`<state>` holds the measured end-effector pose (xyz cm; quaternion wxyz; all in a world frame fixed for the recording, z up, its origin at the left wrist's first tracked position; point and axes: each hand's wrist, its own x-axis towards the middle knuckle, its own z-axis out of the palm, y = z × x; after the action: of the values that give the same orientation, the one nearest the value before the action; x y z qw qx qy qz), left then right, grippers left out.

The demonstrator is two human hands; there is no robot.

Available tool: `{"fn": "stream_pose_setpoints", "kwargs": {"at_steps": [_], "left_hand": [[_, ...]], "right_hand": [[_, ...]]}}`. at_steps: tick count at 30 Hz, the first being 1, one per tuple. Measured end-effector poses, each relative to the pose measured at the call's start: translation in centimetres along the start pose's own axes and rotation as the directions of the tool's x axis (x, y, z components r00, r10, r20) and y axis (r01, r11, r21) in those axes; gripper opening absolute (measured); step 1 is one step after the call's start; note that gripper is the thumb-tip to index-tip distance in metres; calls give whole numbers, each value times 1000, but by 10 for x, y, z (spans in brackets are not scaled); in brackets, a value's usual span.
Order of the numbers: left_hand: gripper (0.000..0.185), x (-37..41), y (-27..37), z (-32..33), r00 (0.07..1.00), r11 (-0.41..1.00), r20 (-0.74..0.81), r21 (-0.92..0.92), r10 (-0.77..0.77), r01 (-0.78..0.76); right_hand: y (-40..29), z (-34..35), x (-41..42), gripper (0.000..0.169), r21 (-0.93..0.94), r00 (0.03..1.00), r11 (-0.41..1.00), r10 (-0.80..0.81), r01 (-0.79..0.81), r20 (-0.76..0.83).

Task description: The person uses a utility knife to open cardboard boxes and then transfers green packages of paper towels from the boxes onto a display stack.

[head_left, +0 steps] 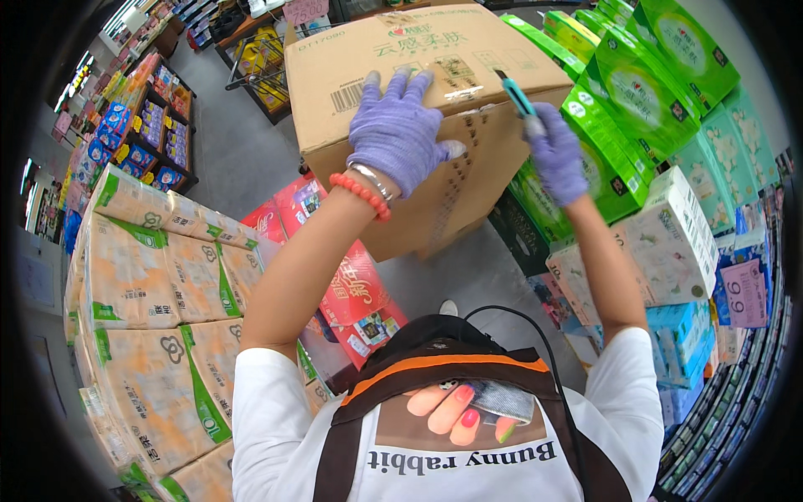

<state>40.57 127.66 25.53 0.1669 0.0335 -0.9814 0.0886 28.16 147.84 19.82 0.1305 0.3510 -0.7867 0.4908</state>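
A large cardboard carton [401,194] stands before me, its printed top face bearing writing and a barcode. Clear packing tape [455,75] runs over the top edge and down the near side. My left hand [398,125], in a purple knit glove, lies spread on the top near the front edge, fingers apart, holding nothing. My right hand [555,147], gloved alike, grips a teal utility knife [518,94] just off the carton's right edge. The knife's dark tip points up and left over the top face; whether it touches the cardboard I cannot tell.
Stacked tissue packs [141,376] rise on the left, with red gift cartons [354,282] beside them. Green tissue packs [640,94] and a white tissue pack [665,245] are piled at right. A wire shopping basket [260,63] and stocked shelves [154,119] stand farther back.
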Motion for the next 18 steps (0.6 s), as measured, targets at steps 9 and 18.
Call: {"fn": "stream_pose_setpoints", "kwargs": {"at_steps": [9,18], "left_hand": [[19,-53,-25,4,937,862,-220,-379,271,-338],[23,-81,-22,3,884,841,-380,-354,271,-410]], "right_hand": [[0,84,26,39,-46,974,997,-74,65,-216],[54,93,-12,65,45,970,969,244,-244,1]]}}
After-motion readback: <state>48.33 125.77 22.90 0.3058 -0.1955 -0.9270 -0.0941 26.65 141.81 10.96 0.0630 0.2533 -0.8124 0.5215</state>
